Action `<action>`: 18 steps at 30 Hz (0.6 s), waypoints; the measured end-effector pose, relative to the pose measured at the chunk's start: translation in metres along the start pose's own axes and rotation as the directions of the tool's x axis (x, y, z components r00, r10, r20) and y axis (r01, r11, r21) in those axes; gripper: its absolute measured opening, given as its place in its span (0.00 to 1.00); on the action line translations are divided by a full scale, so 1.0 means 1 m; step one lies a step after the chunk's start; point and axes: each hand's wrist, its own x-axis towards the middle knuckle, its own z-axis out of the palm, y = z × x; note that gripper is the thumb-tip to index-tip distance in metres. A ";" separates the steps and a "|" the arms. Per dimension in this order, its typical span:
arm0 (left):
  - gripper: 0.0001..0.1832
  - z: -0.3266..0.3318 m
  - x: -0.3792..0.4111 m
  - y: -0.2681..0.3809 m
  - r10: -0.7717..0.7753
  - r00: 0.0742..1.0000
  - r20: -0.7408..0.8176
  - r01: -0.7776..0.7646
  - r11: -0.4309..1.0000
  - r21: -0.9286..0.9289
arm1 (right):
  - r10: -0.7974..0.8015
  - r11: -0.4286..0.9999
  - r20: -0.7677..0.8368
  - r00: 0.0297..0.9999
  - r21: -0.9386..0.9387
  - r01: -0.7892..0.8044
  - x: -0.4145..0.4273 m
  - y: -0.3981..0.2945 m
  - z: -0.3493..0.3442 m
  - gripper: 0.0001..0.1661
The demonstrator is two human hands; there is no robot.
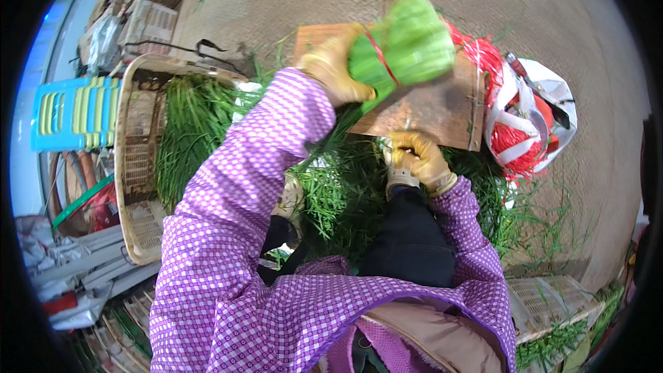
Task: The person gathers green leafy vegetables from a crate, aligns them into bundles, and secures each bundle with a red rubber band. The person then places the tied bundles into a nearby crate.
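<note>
My left hand (339, 67), in a yellow glove, grips a bundle of long green leafy stalks (414, 44) above a wooden board (414, 114). A red tie runs around the bundle, whose cut ends point up and right; its leaf ends hang below my wrist. At the board's near edge is my right hand (419, 158), also gloved, with bent fingers, beside my shoe. Whether it holds anything small cannot be told. Red plastic twine (487, 62) lies along the board's right side.
A plastic crate (124, 166) at left holds more long green leaves (191, 129). Loose leaves (326, 191) cover the floor around my feet. A white bag (554, 83) with red twine stands right of the board. Blue and green stools (77, 114) are stacked at far left.
</note>
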 end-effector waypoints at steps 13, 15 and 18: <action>0.17 -0.103 -0.197 -0.094 -0.601 0.575 -0.556 -0.677 0.032 -0.735 | 0.020 0.999 -0.273 0.962 -0.033 -0.030 -0.012 0.046 -0.036 0.11; 0.16 -0.104 -0.217 -0.097 -0.694 0.429 -0.578 -0.743 0.092 -0.662 | -0.037 0.997 -0.221 0.975 0.056 0.050 -0.006 0.014 -0.037 0.13; 0.19 -0.103 -0.241 -0.085 -0.787 0.285 -0.547 -0.806 0.112 -0.582 | -0.095 0.981 -0.182 0.979 -0.184 0.061 -0.017 -0.081 -0.002 0.09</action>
